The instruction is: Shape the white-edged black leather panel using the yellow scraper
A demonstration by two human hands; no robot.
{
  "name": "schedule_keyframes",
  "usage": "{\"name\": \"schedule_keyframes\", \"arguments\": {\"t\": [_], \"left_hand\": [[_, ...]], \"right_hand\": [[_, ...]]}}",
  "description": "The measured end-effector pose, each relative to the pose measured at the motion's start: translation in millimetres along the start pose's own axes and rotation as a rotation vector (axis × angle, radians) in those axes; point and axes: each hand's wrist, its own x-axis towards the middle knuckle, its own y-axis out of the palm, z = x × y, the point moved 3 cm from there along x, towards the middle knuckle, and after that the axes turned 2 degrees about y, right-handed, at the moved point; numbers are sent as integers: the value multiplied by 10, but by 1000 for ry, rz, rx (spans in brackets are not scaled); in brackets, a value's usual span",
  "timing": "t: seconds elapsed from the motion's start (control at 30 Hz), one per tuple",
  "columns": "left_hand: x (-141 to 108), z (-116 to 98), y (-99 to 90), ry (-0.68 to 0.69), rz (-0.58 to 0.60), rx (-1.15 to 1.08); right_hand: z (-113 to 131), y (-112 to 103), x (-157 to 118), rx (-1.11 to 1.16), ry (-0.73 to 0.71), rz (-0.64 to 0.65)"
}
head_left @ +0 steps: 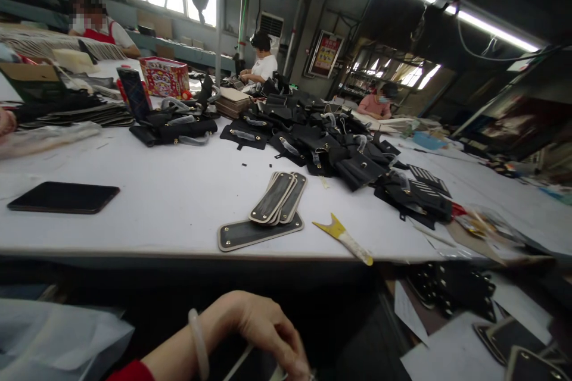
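A long white surface runs through a dim workshop with strip lights overhead and other people seated along its far side. On it lie a stack of grey-edged panels, a yellow-handled tool, a black tablet and a heap of black leather pieces. Below its near edge the left hand, a pale bangle on its wrist, curls its grip loosely over something dark that I cannot make out; the right hand is out of sight.

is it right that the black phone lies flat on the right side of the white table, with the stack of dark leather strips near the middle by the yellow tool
Not quite. In the head view the black phone lies flat on the left side of the white table, not the right. The rest holds: the stack of dark leather strips sits near the middle, with the yellow tool just to its right.
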Motion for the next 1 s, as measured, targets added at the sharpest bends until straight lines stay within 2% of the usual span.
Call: {"name": "schedule_keyframes", "arguments": {"t": [0.07, 0.17, 0.27, 0.37, 0.47, 0.6, 0.67, 0.73, 0.8, 0.83, 0.93, 1.0], "left_hand": [[1, -2, -8, 1, 22, -43], [33, 21, -16, -30, 68, -119], [82, 56, 1, -38, 131, -234], [127, 98, 21, -28, 167, -296], [156, 135, 24, -13, 168, -278], [181, 153, 17, 16, 163, -213], [192, 154, 15, 26, 164, -191], [200, 156, 17, 31, 164, -176], [203, 159, 18, 33, 148, -167], [202, 161, 20, 32, 138, -170], [184, 158, 25, 23, 115, -189], [160, 148, 21, 7, 96, -182]], "right_hand": [[-209, -223, 166, -150, 53, -37], [-631, -775, 569, -388, 103, -71], [-1085, -1233, 1001, -552, 146, 51], [-1393, -1389, 1272, -599, 167, 252], [-1480, -1397, 1359, -575, 172, 404], [-1269, -1503, 1251, -489, 216, 494], [-1020, -1558, 1074, -395, 266, 537], [-710, -1533, 805, -236, 381, 632], [-415, -1392, 460, 138, 720, 791], [-273, -1297, 305, 219, 805, 877], [15, -995, 38, 355, 748, 1017], [56, -833, -31, 409, 714, 1084]]}}
